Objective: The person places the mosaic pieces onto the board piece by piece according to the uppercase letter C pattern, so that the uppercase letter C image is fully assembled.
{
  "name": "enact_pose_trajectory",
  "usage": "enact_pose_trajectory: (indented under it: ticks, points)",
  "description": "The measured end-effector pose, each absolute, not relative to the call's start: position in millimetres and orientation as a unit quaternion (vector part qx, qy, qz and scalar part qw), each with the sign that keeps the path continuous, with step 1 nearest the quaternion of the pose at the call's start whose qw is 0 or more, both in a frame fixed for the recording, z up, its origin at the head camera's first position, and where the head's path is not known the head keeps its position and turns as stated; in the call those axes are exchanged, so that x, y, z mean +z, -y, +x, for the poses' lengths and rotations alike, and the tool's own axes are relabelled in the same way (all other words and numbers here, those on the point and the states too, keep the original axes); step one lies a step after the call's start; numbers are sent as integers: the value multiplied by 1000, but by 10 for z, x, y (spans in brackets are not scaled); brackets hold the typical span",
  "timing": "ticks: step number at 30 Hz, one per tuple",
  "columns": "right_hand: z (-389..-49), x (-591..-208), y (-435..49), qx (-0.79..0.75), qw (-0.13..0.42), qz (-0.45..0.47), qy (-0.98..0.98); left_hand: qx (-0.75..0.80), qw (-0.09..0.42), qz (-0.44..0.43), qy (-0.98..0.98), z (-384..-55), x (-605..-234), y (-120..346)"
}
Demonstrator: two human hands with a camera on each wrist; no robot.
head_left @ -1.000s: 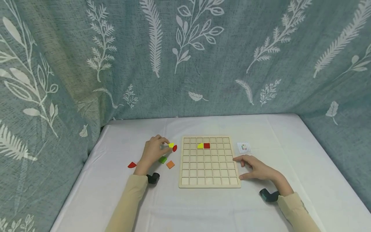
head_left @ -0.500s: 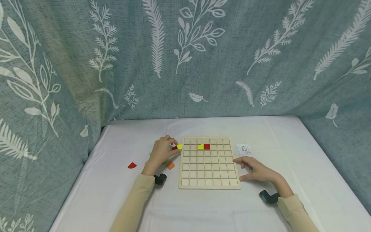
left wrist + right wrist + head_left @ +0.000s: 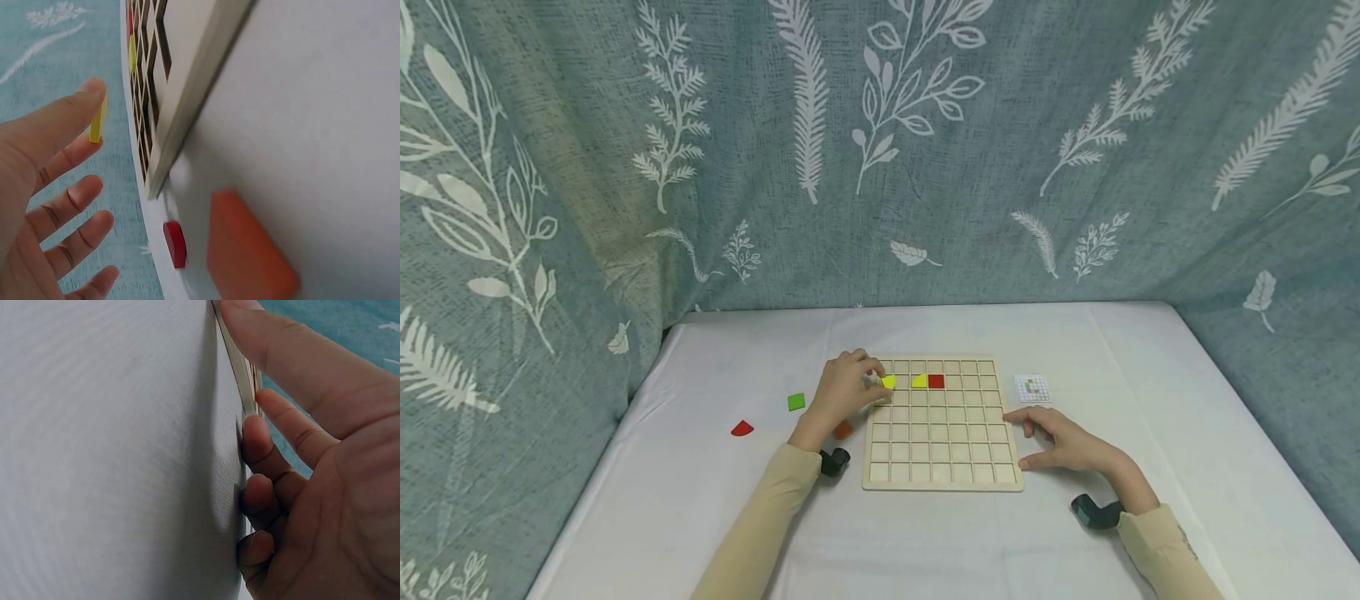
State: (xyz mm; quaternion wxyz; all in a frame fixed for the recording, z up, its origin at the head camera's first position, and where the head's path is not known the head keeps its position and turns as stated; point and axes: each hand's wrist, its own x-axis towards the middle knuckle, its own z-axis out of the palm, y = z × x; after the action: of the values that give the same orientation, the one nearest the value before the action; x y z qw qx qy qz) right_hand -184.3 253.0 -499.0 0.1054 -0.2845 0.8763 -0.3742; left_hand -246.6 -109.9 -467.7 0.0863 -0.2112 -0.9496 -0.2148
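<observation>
My left hand [image 3: 842, 392] pinches a yellow tile [image 3: 889, 382] between thumb and index finger, above the left edge of the wooden grid board [image 3: 940, 485]. In the left wrist view this tile [image 3: 95, 127] is edge-on, and the other fingers are spread apart. Two tiles sit side by side in the board's second row from the back: a yellow one with a curved side [image 3: 918, 382] and a red square [image 3: 936, 381]. My right hand [image 3: 1063, 437] rests at the board's right side, index fingertip and thumb touching its edge.
Left of the board lie a green square tile [image 3: 796, 402], a red quarter-circle tile [image 3: 742, 428] and an orange tile [image 3: 843, 430]. Another red tile [image 3: 175, 244] shows in the left wrist view. A small printed grid card [image 3: 1032, 388] lies right of the board.
My left hand has carried the yellow tile rightward, from beside the loose tiles to over the board's left edge. The green tile has come back into sight. My right hand stays in place.
</observation>
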Motion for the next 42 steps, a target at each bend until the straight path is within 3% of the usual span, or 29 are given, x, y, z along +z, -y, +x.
enact_pose_trajectory:
  ticks: [13, 42]
  points:
    - [-1697, -4619, -2395, -388, 98, -305, -864, -205, 91, -253, 941, -2528, -4721, 874]
    - [-1698, -4674, -2405, -384, 92, -302, -868, -230, 54, -236, 943, -2566, -4772, 385]
